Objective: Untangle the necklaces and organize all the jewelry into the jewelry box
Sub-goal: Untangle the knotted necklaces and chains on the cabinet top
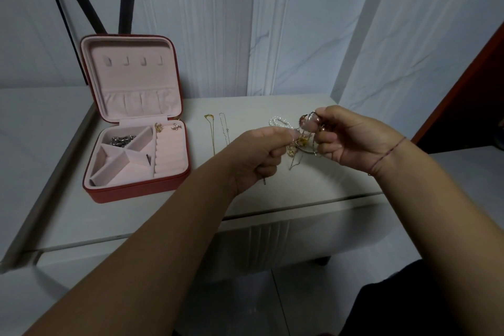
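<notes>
A tangle of thin gold and silver necklaces (301, 142) hangs between my two hands above the white table (313, 185). My left hand (257, 154) pinches one side of the tangle, and a chain end dangles below its fist. My right hand (346, 135) pinches the other side, fingers curled. A pearl strand (278, 121) lies just behind the tangle. A gold chain (211, 131) and a silver chain (225, 128) lie straight on the table. The red jewelry box (136, 188) stands open at the left, with silver pieces (122, 139) in one compartment and two earrings (166, 127) at the ring rolls.
The box's lid (131, 76) leans back against the wall, with hooks and a pouch inside. Dark stand legs (90, 8) rise behind it. The table's front edge (272, 215) runs below my wrists, and a dark red door edge (463, 84) is at the right.
</notes>
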`<state>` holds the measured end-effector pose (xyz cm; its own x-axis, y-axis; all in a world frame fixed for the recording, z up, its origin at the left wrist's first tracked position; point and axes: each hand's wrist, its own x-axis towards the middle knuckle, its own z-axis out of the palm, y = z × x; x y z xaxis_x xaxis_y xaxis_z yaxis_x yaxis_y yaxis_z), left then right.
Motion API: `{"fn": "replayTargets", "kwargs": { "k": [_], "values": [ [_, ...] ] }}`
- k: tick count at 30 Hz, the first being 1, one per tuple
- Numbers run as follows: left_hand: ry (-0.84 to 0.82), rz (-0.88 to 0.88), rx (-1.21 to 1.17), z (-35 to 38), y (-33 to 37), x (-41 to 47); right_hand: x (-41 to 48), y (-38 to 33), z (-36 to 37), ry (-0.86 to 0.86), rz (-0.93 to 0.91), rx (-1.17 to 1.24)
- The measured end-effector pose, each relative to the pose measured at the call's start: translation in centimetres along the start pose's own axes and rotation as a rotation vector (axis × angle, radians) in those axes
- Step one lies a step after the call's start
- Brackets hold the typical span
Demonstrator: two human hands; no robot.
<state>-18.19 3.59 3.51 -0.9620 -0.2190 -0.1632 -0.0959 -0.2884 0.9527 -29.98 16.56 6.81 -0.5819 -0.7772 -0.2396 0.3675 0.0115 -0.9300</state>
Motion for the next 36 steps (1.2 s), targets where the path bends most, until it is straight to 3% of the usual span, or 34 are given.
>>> {"fn": "replayTargets", "kwargs": {
  "k": [4,8,23,36],
  "values": [
    [0.168,0.047,0.053,-0.3,-0.2,0.3,0.0,0.0,0.1,0.025,0.005,-0.017],
    [0.224,0.052,0.043,-0.3,-0.2,0.5,0.1,0.1,0.2,0.023,0.013,-0.017],
    [0.14,0.058,-0.302,-0.1,0.7,0.2,-0.1,-0.1,0.3,0.048,-0.008,0.015],
    [0.187,0.143,0.28,0.3,-0.6,-0.1,0.0,0.1,0.2,0.001,0.009,-0.007]
  ]
}}
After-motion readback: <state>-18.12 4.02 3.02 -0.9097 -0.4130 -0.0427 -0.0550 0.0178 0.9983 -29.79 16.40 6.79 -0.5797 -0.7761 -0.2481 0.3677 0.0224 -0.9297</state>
